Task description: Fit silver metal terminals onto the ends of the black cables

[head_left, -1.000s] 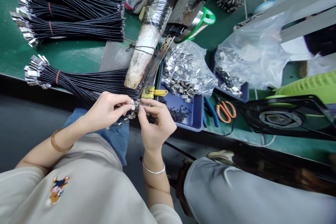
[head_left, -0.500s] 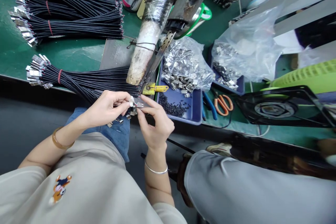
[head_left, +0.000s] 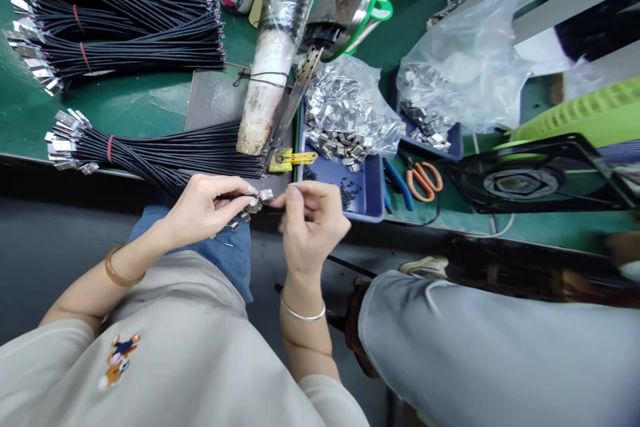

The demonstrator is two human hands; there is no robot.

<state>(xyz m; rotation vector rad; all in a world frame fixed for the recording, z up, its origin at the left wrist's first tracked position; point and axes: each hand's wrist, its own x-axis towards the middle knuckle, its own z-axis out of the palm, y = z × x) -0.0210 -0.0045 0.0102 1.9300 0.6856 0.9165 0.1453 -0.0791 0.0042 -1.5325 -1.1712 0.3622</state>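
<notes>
My left hand (head_left: 215, 210) is closed in a pinch on the end of a cable with a metal connector (head_left: 265, 195), just past the fingertips. More small metal connectors (head_left: 245, 216) show under those fingers; how they are held is hidden. Right of the connector, my right hand (head_left: 315, 220) has its fingers curled in and its thumb raised, tips slightly blurred. Whatever is in its grip cannot be made out. Behind my left hand lies a bundle of black cables (head_left: 165, 150) tied with a red band.
A blue tray (head_left: 373, 190) holds small black pieces and a bag of metal connectors (head_left: 345, 117). Above the work hangs a foil-wrapped duct (head_left: 267, 73). Orange-handled scissors (head_left: 424, 181), a black fan (head_left: 530, 183) and more cable bundles (head_left: 130, 33) lie around. Another person's leg (head_left: 450, 340) is at right.
My right hand has moved right, off the connector, and its fingers have curled in. My left hand keeps its pinch. The view has shifted slightly.
</notes>
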